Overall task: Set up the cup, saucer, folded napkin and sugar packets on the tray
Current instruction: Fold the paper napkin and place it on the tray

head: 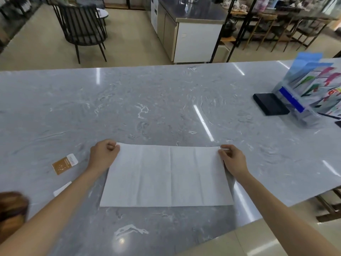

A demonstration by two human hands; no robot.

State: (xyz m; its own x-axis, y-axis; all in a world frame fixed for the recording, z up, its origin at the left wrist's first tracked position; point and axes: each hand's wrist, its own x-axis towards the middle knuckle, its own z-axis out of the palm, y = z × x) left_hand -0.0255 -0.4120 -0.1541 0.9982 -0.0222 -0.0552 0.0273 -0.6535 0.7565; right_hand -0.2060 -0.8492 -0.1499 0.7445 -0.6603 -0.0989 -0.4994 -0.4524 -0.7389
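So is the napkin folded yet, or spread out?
Spread out: the napkin lies flat on the counter, creases showing, hands pinching its far corners.

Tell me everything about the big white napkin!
The napkin is a wide white paper rectangle, spread flat on the grey marble counter. Straight crease lines run across it from earlier folds. The left hand pinches its far left corner and the right hand pinches its far right corner.
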